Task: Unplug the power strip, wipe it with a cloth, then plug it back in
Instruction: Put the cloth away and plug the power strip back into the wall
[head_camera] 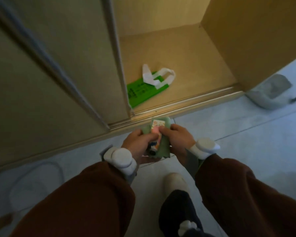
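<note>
Both hands are closed on one bundle at 12 o'clock from the body, held over the floor [246,134]: left hand [137,142] is wrapped round the near end of the strip [156,132], right hand [175,135] is pinched on the cloth [164,144] and the strip's top face. The strip is small, with a patterned pink and white face, and is half wrapped in the pale green cloth; its outlets can't be made out. A wiping step is judged to be in hand, so the strip is presumed unplugged, though the plug isn't visible. A white cable [41,170] is looped on the floor at 8 o'clock; whether it belongs to the strip can't be told. Risks: the cable could be snagged by a foot [175,183] at 6 o'clock and the strip yanked out of the grip; if the cloth is damp, moisture could be pushed into the sockets before replugging; a drop onto hard tile is possible, since the grip is shared with loose cloth. Around: open wardrobe [178,48] at 12, green bag [140,89] with white handles on its floor, sliding door [58,65] at 10–11, grey bin [270,93] at 2. No wall socket is in view, so the replug route can't be judged. Nothing lies between hands and wardrobe sill.
</note>
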`<state>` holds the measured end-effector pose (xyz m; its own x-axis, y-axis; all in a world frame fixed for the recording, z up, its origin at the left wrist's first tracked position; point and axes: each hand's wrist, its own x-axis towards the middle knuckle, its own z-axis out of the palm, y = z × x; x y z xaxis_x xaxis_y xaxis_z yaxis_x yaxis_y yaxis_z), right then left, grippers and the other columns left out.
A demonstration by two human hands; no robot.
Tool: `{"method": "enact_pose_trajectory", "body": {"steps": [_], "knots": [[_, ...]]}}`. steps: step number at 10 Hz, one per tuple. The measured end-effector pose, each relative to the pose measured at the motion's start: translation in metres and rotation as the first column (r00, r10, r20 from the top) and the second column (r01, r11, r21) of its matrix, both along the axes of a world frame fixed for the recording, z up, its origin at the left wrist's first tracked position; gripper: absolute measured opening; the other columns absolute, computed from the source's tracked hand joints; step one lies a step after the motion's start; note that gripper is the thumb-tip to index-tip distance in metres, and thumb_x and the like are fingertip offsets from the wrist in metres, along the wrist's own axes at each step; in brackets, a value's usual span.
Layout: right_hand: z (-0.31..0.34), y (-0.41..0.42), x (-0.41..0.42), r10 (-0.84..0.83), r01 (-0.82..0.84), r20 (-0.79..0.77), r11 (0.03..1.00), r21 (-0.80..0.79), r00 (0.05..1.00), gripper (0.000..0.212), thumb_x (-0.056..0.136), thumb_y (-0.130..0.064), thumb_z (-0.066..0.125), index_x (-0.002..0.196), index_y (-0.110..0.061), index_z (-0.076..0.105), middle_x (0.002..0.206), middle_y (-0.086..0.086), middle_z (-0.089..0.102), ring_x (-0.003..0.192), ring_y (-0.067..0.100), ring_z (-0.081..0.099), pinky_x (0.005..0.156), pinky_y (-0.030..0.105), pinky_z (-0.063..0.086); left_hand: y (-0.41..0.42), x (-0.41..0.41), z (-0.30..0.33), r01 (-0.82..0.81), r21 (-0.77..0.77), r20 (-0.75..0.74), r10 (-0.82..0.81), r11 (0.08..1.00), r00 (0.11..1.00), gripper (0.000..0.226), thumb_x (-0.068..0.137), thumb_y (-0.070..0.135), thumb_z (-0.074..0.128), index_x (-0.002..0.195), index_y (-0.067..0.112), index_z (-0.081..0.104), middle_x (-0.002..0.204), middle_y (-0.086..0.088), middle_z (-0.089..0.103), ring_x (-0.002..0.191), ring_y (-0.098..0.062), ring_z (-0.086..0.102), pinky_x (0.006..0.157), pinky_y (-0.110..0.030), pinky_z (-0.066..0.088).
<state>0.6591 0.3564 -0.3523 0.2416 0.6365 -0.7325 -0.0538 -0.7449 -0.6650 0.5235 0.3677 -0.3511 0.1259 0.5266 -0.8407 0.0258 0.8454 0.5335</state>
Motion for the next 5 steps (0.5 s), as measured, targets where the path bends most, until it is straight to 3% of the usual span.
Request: {"method": "enact_pose_trajectory", "body": {"steps": [1, 2, 3, 4, 5], "knots": [[-0.028, 0.032, 0.011, -0.028, 0.028, -0.006, 0.999, -0.021, 1.000, 0.021, 0.091, -0.026, 0.070, 0.105, -0.012, 0.068, 0.114, 0.019, 0.072, 0.100, 0.036, 0.071, 0.090, 0.055, 0.058, 0.027, 0.015, -0.030, -0.038, 0.036, 0.041, 0.036, 0.999, 0.998, 0.028, 0.093, 0.015, 0.069, 0.121, 0.017, 0.065, 0.113, -0.016, 0.071, 0.094, -0.032, 0.070, 0.060, -0.039, 0.060], [-0.054, 0.070, 0.022, -0.017, 0.016, -0.007, 1.000, -0.018, 1.000, 0.042, 0.093, -0.026, 0.068, 0.131, -0.011, 0.059, 0.117, 0.012, 0.068, 0.106, 0.035, 0.068, 0.094, 0.055, 0.056, 0.069, 0.039, -0.069, -0.086, 0.119, -0.006, 0.088, 0.989, 0.996, 0.016, 0.096, 0.011, 0.063, 0.111, 0.017, 0.066, 0.107, -0.018, 0.068, 0.080, -0.027, 0.065, 0.065, -0.038, 0.058], [-0.066, 0.092, 0.026, -0.012, 0.010, -0.064, 0.999, -0.038, 0.998, 0.059, 0.096, -0.026, 0.064, 0.149, -0.013, 0.041, 0.118, 0.008, 0.060, 0.107, 0.031, 0.064, 0.098, 0.056, 0.053, 0.107, 0.049, -0.095, -0.118, 0.201, -0.057, 0.132, 0.972, 0.990, 0.011, 0.094, 0.008, 0.063, 0.095, 0.019, 0.067, 0.091, -0.013, 0.069, 0.078, -0.030, 0.067, 0.075, -0.045, 0.059], [-0.083, 0.115, 0.040, 0.022, -0.023, -0.180, 1.000, -0.003, 0.983, 0.050, 0.099, -0.020, 0.058, 0.147, -0.012, 0.045, 0.125, 0.007, 0.061, 0.117, 0.026, 0.060, 0.099, 0.046, 0.053, 0.152, 0.061, -0.127, -0.113, 0.286, -0.177, 0.168, 0.952, 0.970, 0.023, 0.089, 0.018, 0.071, 0.110, 0.010, 0.063, 0.089, -0.014, 0.067, 0.079, -0.031, 0.066, 0.079, -0.045, 0.056], [-0.094, 0.137, 0.045, 0.082, -0.074, -0.185, 0.996, 0.052, 0.979, 0.038, 0.101, -0.013, 0.052, 0.138, -0.006, 0.053, 0.130, 0.014, 0.062, 0.120, 0.031, 0.060, 0.102, 0.042, 0.051, 0.178, 0.067, -0.136, -0.124, 0.321, -0.206, 0.197, 0.939, 0.959, 0.050, 0.089, 0.032, 0.073, 0.129, 0.007, 0.056, 0.115, -0.017, 0.067, 0.099, -0.037, 0.067, 0.090, -0.054, 0.056]]}}
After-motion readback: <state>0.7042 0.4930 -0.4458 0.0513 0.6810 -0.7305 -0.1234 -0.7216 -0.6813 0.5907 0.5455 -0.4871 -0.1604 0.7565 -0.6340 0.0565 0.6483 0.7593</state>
